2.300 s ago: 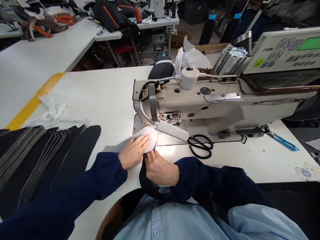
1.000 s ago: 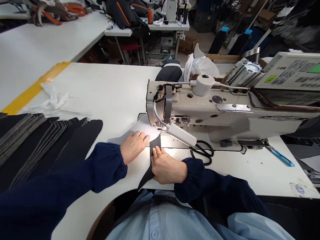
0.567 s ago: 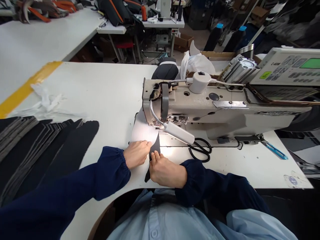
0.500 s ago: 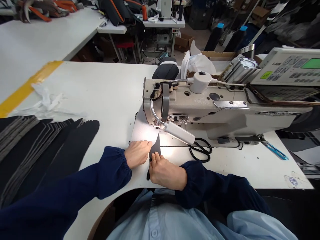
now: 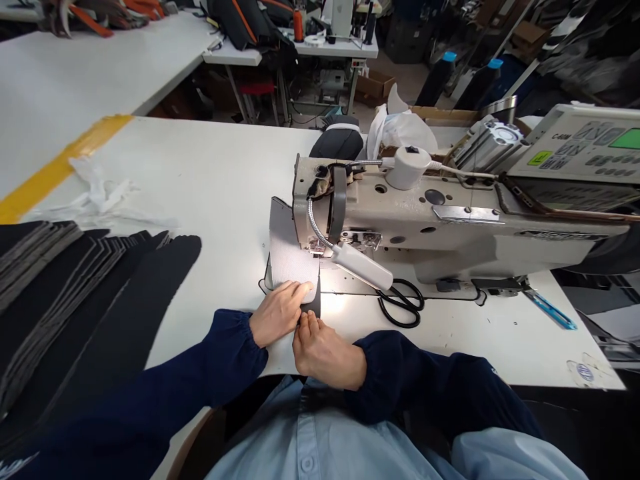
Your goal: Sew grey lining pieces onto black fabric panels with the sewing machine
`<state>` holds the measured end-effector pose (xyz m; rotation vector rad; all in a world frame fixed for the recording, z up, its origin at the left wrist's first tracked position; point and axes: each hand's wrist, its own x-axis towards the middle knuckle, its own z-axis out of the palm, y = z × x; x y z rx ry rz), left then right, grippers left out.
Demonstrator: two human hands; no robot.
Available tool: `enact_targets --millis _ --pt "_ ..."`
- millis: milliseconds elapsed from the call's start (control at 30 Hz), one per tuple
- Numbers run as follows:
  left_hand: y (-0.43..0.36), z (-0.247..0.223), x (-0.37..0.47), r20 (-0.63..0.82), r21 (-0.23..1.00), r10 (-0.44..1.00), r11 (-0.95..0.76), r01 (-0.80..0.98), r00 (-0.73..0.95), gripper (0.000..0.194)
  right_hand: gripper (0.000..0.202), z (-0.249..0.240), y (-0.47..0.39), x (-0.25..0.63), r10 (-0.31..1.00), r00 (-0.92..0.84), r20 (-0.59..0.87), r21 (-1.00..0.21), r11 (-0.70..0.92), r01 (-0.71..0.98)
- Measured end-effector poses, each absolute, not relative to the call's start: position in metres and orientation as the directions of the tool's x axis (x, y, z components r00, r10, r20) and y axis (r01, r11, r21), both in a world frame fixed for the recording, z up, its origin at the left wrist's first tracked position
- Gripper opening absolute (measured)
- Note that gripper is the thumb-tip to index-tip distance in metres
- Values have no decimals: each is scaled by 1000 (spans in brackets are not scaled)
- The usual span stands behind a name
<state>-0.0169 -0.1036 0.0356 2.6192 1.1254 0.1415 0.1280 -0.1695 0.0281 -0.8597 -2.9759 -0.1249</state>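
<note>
A light grey fabric piece (image 5: 293, 257) lies over a dark fabric strip (image 5: 313, 308) at the needle area of a sewing machine (image 5: 400, 207). My left hand (image 5: 281, 312) pinches the lower edge of the light piece, its fingers closed. Just right of it and nearer to me, my right hand (image 5: 325, 350) is closed on the dark strip's near end. The fingertips of both hands are close together. A white lamp (image 5: 363, 265) lights the fabric from the right.
Black-handled scissors (image 5: 401, 303) lie right of my hands, a blue cutter (image 5: 553, 311) farther right. Stacked dark fabric pieces (image 5: 115, 307) and white scraps (image 5: 100, 193) cover the table's left side. A control panel (image 5: 585, 143) stands at right.
The light piece has moved away from me, its far end now showing left of the machine head. Less of the dark strip shows, and my hands are closer together. The view has shifted slightly.
</note>
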Motion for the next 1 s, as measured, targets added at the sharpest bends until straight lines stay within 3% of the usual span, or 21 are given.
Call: enact_targets --millis 133,300,433,700,1000 --pt "-101 20 -20 155 412 697 -690 595 701 38 32 21 -173 128 504 -855 125 93 852 516" --pt "-96 13 -22 293 467 652 -736 490 699 31 34 9 -173 128 501 -846 182 116 844 524" --pt "-90 8 -23 337 428 681 -726 539 650 34 35 2 -168 127 515 -829 218 117 829 546" --pt "-71 1 -25 309 344 633 -770 537 710 34 34 -4 -152 127 501 -799 332 249 771 586" --pt "-45 -12 -20 324 155 556 -829 537 765 25 36 -22 -127 125 543 -743 392 204 736 646"
